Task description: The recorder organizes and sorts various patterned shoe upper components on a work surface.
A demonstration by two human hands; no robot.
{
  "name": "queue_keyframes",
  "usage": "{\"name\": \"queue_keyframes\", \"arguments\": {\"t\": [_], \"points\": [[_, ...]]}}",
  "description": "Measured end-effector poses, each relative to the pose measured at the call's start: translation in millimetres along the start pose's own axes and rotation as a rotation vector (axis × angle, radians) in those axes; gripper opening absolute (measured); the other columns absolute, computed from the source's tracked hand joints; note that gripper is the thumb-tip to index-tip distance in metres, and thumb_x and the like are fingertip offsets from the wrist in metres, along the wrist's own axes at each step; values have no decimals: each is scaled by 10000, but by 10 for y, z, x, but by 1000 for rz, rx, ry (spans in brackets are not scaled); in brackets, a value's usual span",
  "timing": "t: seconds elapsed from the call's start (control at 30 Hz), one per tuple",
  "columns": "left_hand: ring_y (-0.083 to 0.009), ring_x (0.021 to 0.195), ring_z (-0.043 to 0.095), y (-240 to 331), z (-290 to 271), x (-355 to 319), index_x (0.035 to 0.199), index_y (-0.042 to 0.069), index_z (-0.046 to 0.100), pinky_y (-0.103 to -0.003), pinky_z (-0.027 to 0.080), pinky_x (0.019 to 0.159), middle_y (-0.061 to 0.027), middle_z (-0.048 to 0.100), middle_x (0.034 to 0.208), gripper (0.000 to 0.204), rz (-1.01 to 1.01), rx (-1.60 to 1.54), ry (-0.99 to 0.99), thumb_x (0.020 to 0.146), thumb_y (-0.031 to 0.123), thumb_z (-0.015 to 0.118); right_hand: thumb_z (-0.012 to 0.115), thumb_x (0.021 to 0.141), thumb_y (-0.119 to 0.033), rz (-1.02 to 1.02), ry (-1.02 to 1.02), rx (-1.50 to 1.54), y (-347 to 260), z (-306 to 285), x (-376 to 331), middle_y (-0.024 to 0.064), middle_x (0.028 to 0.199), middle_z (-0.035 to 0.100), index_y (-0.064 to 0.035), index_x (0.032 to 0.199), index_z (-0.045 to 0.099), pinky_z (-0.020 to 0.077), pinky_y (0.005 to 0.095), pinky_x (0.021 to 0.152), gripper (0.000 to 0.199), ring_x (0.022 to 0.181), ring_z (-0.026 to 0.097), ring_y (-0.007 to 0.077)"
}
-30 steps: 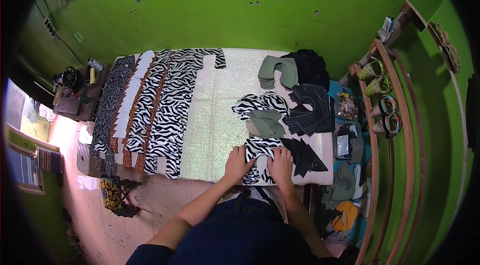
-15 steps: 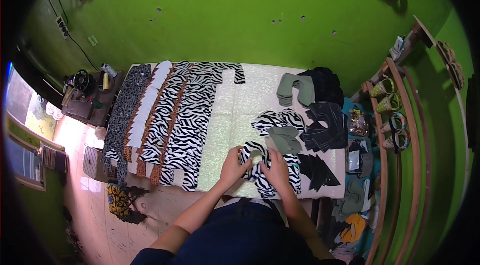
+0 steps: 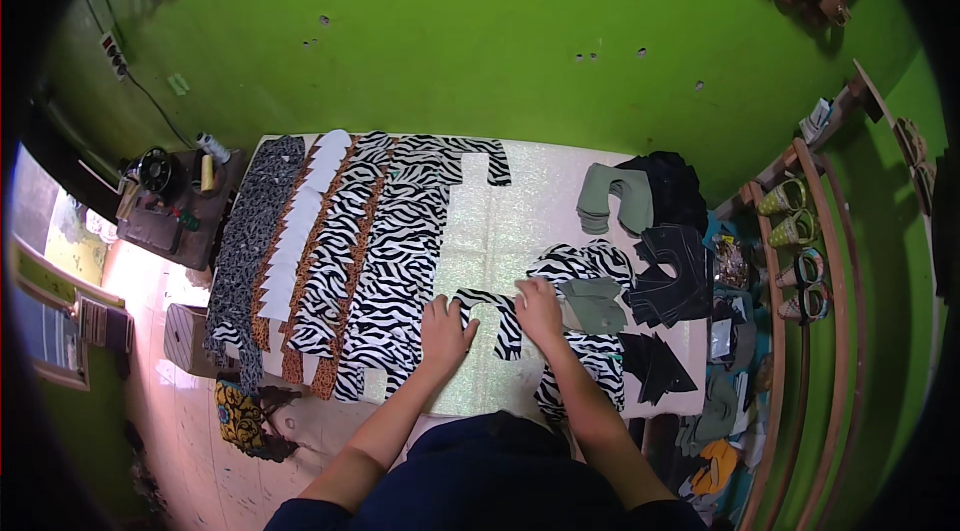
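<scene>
A U-shaped zebra-print fabric piece (image 3: 488,299) lies over the shimmery pale sheet on the table, its open side toward me. My left hand (image 3: 445,336) has its thumb and fingers about the piece's left leg, partly covering it. At the upper right corner of the piece, my right hand (image 3: 540,314) grips the edge between thumb and fingers. Just right of that hand are a heap of zebra-print pieces (image 3: 600,256), grey-green pieces (image 3: 595,304) and more zebra-print pieces (image 3: 600,371). Overlapping rows of zebra-print pieces (image 3: 400,251) stretch along the left.
Rows of white pieces (image 3: 290,246) and dark patterned pieces (image 3: 255,241) cover the table's left end. Grey-green U-shaped pieces (image 3: 610,196) and black pieces (image 3: 670,276) are stacked at right. A wooden rack with sandals (image 3: 800,226) stands beyond, and a sewing machine (image 3: 160,171) at far left.
Both hands have moved left from the zebra-print heap onto the shimmery sheet, carrying the U-shaped piece. It is now spread with its open side toward me. The view has shifted slightly.
</scene>
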State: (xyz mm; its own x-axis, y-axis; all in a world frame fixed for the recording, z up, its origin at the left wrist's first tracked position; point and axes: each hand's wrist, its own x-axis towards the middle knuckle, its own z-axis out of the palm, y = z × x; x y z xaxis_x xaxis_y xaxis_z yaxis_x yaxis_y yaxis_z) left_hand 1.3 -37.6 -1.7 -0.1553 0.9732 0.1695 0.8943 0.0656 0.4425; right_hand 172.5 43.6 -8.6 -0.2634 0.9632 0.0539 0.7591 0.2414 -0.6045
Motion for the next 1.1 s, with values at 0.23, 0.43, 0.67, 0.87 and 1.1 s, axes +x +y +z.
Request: {"name": "queue_keyframes", "arguments": {"t": [0.23, 0.43, 0.67, 0.87, 1.1], "points": [[-341, 1004, 468, 139, 119, 331, 1002, 6, 557, -407, 392, 865, -192, 487, 1082, 374, 65, -122, -89, 763, 285, 630, 672, 723, -208, -29, 209, -405, 441, -473, 368, 115, 1128, 501, -67, 1091, 589, 313, 438, 966, 403, 1094, 431, 292], [-314, 955, 508, 192, 204, 485, 998, 26, 571, -393, 423, 807, -166, 519, 1039, 329, 115, -206, -114, 755, 233, 652, 734, 656, -230, -36, -77, -377, 529, -560, 472, 101, 1056, 509, -78, 1064, 581, 345, 407, 944, 462, 1058, 456, 277], [-299, 892, 543, 154, 209, 516, 970, 29, 585, -381, 444, 774, -145, 553, 962, 275, 91, -255, -188, 775, 216, 632, 675, 703, -264, -133, -120, -367, 580, -612, 580, 145, 1115, 528, -38, 1113, 560, 434, 387, 866, 482, 1039, 491, 299], [-307, 861, 560, 164, 210, 539, 969, 21, 582, -369, 455, 760, -150, 573, 931, 253, 24, -336, -141, 806, 212, 614, 686, 693, -252, -231, 79, -157, 521, -642, 613, 141, 1016, 530, -32, 1061, 542, 417, 387, 860, 451, 962, 503, 323], [-194, 882, 584, 226, 355, 716, 1082, -12, 548, -280, 455, 784, -128, 598, 1003, 361, -392, -1266, -437, 870, 278, 584, 689, 677, -212, -352, -4, -135, 62, -533, 454, 116, 1052, 515, -50, 1021, 543, 399, 391, 880, 407, 995, 498, 308]]}}
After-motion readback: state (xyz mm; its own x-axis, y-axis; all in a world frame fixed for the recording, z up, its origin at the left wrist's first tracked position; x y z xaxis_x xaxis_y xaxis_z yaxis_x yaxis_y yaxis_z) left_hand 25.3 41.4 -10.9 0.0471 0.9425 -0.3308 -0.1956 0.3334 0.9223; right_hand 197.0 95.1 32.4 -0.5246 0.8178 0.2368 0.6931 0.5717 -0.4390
